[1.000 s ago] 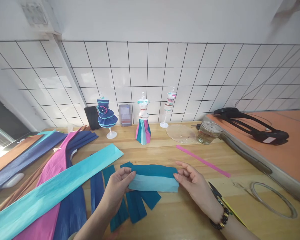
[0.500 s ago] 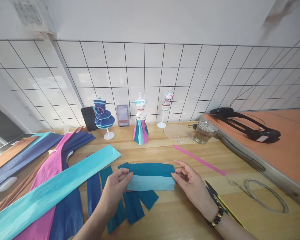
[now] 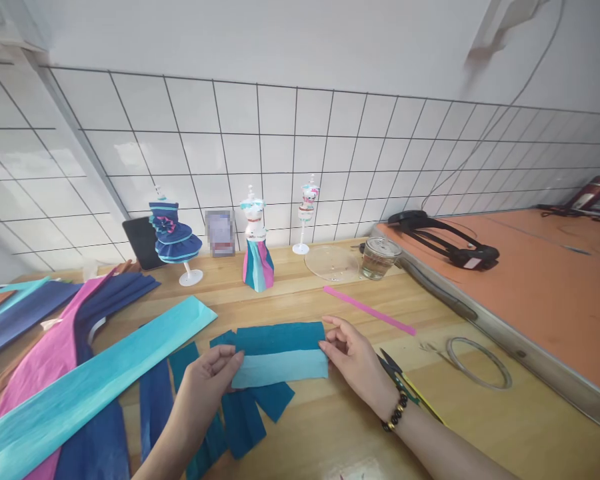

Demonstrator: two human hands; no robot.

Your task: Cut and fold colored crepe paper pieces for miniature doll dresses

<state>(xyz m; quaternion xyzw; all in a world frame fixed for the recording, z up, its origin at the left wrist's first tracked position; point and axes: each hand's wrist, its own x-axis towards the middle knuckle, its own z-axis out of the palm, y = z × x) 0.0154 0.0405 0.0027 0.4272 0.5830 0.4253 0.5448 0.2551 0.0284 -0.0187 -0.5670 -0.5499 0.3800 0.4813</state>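
Two crepe paper strips lie lengthwise together, a dark teal strip [image 3: 283, 337] above and a light blue strip [image 3: 283, 369] along its lower edge. At their left end my left hand [image 3: 207, 373] pinches them between thumb and fingers. My right hand [image 3: 353, 357] holds the right end where the two colours meet, its thumb and index finger closed on the paper. Several cut teal paper pieces [image 3: 243, 423] lie on the table below and to the left. Near my right wrist are scissors [image 3: 397, 373], partly covered by my forearm.
Long turquoise paper [image 3: 105, 367] and pink paper [image 3: 50, 347] lie at left. Behind stand a blue-dressed mini mannequin [image 3: 175, 230], one with a striped skirt [image 3: 258, 263], and a smaller one [image 3: 306, 210]. At right are a glass jar [image 3: 379, 259], a pink strip [image 3: 370, 310] and coiled wire [image 3: 480, 363].
The camera view has turned to the right, so everything sits further left in the picture. Both hands keep hold of the strips, which look slightly straighter.
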